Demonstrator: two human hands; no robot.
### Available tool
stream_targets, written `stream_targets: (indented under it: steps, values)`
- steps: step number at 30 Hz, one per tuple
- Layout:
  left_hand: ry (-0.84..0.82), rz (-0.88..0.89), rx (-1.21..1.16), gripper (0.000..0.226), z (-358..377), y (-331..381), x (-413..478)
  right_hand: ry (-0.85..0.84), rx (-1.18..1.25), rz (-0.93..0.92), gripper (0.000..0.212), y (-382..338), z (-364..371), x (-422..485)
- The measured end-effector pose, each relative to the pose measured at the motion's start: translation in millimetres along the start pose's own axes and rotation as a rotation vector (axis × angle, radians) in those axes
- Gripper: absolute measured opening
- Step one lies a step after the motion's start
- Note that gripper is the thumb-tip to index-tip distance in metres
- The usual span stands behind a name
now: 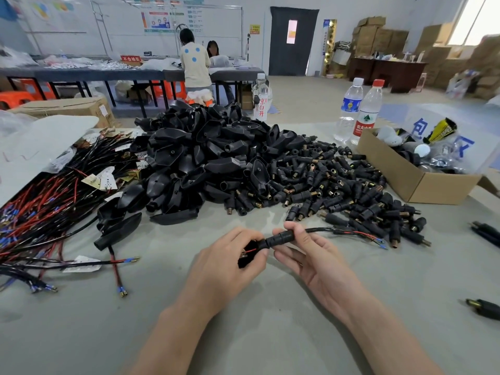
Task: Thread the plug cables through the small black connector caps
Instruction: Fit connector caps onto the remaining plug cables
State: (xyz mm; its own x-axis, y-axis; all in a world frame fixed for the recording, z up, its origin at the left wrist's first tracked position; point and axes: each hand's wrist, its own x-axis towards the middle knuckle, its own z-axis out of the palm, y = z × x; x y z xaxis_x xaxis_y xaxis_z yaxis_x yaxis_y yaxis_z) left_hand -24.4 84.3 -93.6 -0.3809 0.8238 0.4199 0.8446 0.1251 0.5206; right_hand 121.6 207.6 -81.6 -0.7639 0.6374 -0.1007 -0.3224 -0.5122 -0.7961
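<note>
My left hand (227, 262) grips a black plug shell (247, 257) with a red wire showing inside it. My right hand (311, 250) pinches a small black connector cap (281, 237) that sits on the black cable (322, 230) right against the shell. The cable runs out to the right of the cap and ends in thin red and black wires with blue-tipped terminals (380, 243). A heap of loose connector caps (338, 185) lies behind my hands, beside a taller pile of black plug shells (205, 158).
A bundle of red and black cables (48, 212) spreads over the left of the grey table. An open cardboard box (422, 182) stands at the right, with two water bottles (359, 109) behind it. Finished plugs (484, 308) lie at the right edge. Two people work at a far table.
</note>
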Motion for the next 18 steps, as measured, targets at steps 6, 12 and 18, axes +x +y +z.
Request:
stream_targets:
  steps: [6, 12, 18]
  values:
    - [0.016, -0.002, 0.057, 0.016, 1, -3, 1, 0.157, -0.149, -0.143, 0.032, 2, -3, 2]
    - [0.042, -0.033, 0.082, 0.015, -2, -11, 2, 0.380, -0.186, -0.264, 0.037, -9, -11, 3]
    - [0.044, -0.031, 0.080, 0.020, -3, -11, 1, 0.430, -0.281, -0.300, 0.029, -9, -12, 4]
